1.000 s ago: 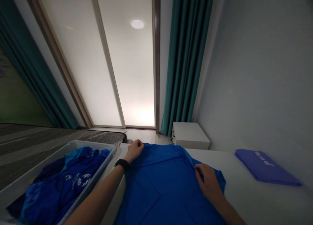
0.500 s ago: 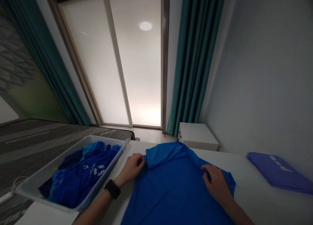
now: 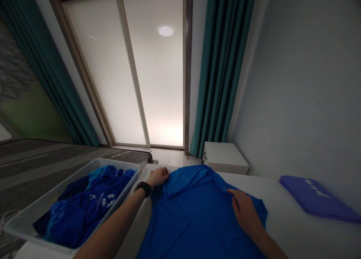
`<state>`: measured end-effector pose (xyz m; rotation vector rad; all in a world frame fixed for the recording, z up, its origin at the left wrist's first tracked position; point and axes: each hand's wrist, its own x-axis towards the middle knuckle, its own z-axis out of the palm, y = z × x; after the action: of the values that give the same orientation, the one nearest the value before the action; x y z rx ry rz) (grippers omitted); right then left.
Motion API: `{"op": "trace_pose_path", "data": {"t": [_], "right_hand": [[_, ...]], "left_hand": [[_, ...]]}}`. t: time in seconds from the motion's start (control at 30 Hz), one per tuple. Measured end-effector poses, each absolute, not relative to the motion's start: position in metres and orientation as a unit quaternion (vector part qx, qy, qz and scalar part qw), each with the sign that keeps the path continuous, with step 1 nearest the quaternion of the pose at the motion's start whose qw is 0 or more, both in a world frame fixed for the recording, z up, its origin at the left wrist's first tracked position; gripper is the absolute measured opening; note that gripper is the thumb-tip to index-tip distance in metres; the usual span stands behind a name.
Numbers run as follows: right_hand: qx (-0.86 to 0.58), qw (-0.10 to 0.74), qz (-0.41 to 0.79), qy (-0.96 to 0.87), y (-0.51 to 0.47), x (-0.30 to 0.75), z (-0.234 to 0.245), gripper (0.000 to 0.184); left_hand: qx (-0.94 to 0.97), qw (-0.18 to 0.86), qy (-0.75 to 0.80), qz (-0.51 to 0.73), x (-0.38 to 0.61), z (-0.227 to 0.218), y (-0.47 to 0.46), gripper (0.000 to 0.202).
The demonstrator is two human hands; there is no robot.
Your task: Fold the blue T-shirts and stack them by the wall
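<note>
A bright blue top [image 3: 197, 217] lies spread on the white table, its collar or hood end folded over at the far side. At its far left corner my left hand [image 3: 158, 177], with a dark watch on the wrist, has its fingers curled against the fabric edge and seems to pinch it. My right hand [image 3: 244, 211] rests on the right side of the top. Its fingers are stretched out, with the tips touching the fold near the collar. The lower end of the top runs out of view.
A clear plastic bin [image 3: 98, 162] holding crumpled blue clothes [image 3: 84, 208] stands at the left. A folded purple bag or cloth [image 3: 318, 199] lies on the white table [image 3: 293, 236] at the right. Beyond the table are a white cabinet [image 3: 225, 153] and frosted sliding doors [image 3: 158, 82].
My left hand has moved up and slightly right along the top's far left edge. My right hand's curled fingers have straightened onto the fabric. The view has shifted slightly.
</note>
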<state>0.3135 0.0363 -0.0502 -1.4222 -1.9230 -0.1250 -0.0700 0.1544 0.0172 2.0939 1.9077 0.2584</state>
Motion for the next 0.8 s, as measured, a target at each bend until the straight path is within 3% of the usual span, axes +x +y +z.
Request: {"op": "trace_pose_path", "data": {"t": [0.27, 0.47, 0.53, 0.8], "right_hand": [[-0.609, 0.337, -0.086, -0.713, 0.040, 0.340, -0.029, 0.021], [-0.654, 0.373, -0.033, -0.658, 0.048, 0.369, -0.003, 0.019], [-0.664, 0.387, -0.019, -0.639, 0.051, 0.376, 0.009, 0.020], [-0.667, 0.425, -0.008, -0.612, 0.069, 0.397, 0.053, 0.026]], "left_hand": [[0.769, 0.135, 0.608, 0.143, -0.088, 0.032, 0.148, 0.010], [0.787, 0.163, 0.556, 0.211, -0.103, 0.054, 0.149, 0.004], [0.792, 0.166, 0.540, 0.232, -0.107, 0.060, 0.153, 0.012], [0.801, 0.040, 0.531, 0.273, -0.123, 0.093, 0.162, 0.017]]}}
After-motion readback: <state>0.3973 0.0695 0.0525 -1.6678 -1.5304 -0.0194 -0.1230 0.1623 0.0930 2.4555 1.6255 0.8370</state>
